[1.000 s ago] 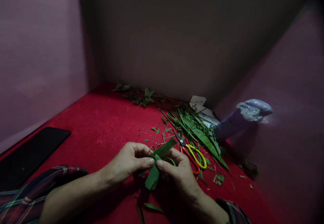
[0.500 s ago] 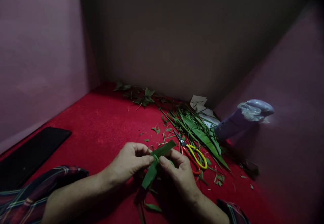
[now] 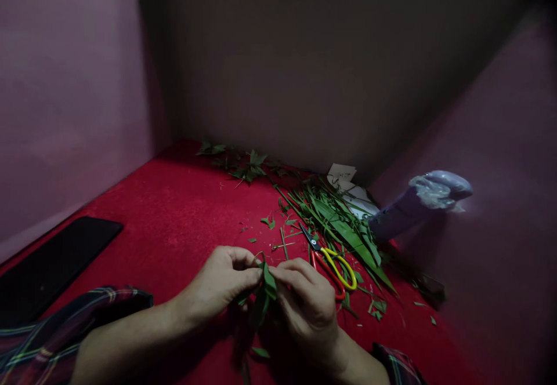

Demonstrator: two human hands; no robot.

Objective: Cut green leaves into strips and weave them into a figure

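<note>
My left hand (image 3: 224,280) and my right hand (image 3: 307,304) meet low in the middle of the red cloth (image 3: 174,217). Both pinch a folded green leaf strip (image 3: 264,289) between thumb and fingertips. The strip's loose end hangs down between my wrists. My right hand's fingers curl over the top of the strip and hide part of it. Scissors with yellow and red handles (image 3: 333,263) lie shut just right of my right hand.
A heap of long green leaves (image 3: 343,228) lies behind the scissors, with cut scraps scattered around. More leaf bits (image 3: 248,167) sit by the back wall. A purple object wrapped in plastic (image 3: 418,202) leans at the right. A black flat slab (image 3: 52,263) lies at the left. White paper (image 3: 343,176) sits at the back.
The strip's upper end, which stuck out to the right, has been folded down under my right fingers. My right hand has turned over the strip.
</note>
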